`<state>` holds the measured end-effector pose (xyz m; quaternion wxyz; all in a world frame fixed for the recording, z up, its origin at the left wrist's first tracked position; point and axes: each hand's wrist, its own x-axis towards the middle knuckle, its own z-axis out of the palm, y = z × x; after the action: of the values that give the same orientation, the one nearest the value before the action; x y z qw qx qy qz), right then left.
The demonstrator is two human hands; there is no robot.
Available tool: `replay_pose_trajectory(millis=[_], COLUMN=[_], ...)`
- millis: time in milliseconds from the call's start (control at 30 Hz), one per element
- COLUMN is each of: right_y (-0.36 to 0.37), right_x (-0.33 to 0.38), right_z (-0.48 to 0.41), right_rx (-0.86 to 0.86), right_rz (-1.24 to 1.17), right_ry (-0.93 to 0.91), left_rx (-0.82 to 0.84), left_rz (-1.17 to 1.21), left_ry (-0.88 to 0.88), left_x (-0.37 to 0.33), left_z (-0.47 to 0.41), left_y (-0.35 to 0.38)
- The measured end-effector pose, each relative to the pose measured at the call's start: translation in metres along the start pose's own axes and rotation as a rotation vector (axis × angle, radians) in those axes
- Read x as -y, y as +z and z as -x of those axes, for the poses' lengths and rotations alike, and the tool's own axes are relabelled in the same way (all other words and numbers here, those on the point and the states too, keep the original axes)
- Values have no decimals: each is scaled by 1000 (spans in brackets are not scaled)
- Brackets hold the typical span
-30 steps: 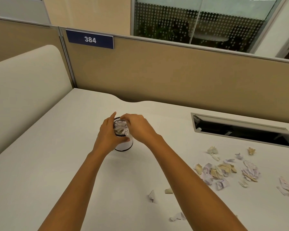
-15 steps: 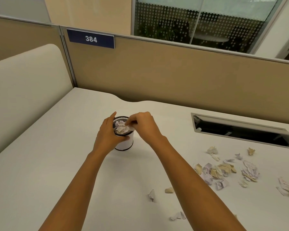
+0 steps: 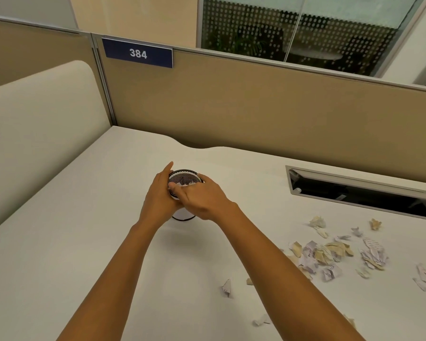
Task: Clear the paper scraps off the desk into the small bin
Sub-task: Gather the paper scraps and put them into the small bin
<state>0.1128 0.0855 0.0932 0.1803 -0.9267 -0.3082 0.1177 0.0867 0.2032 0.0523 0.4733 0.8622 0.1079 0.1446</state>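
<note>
The fingers (image 3: 185, 193) of the right hand (image 3: 203, 199) lie fairly straight across the near rim of the small bin (image 3: 186, 175). They're not holding anything that I can see. My guess is they're tamping down the white bits just inside the rim. The left hand (image 3: 158, 196) is wrapped round the bin's left side, with one digit sticking up past the rim, and steadies it.

If it were me, I'd press straight down and go gently. The bin looks light and a bit tall, so a sideways shove could tip it. The left grip is what makes this work. I'd also watch that paper doesn't snag on the mesh on the way out.

The bin itself has black wire mesh at the top, a white lower wall and a dark ring at the base. It stands upright mid-desk (image 3: 84, 242).

Most of the paper scraps (image 3: 330, 254) are piled well apart to the right, with strays nearer the front edge, so I'd say there's plenty left to do.
</note>
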Motion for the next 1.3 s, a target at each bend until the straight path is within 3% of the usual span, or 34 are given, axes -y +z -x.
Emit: replay_pose_trajectory(millis=[100, 233, 333, 500, 633, 800, 933, 1167, 1300], right_y=[1, 3, 0, -15, -24, -18, -10, 0, 8], right_x=[2, 4, 5, 1, -18, -59, -94, -150, -177], right_z=[-3, -19, -22, -3, 22, 63, 102, 167, 199], right_rx=[36, 166, 148, -222, -450, -562, -541, -464, -315], right_rz=[-74, 50, 89, 193, -49, -192, -198, -67, 49], right_ry=[47, 80, 66, -85, -27, 116, 230, 386, 460], left_rx=[-12, -14, -14, 16, -16, -138, -166, 0, 122], left_rz=[8, 51, 60, 26, -113, -211, -194, -185, -292], left_ry=[4, -25, -37, -17, 23, 59, 88, -5, -96], left_x=[0, 2, 3, 0, -3, -13, -22, -26, -38], left_z=[0, -1, -1, 0, 11, 44, 86, 166, 206], left_y=[1, 2, 2, 0, 2, 11, 31, 88, 123])
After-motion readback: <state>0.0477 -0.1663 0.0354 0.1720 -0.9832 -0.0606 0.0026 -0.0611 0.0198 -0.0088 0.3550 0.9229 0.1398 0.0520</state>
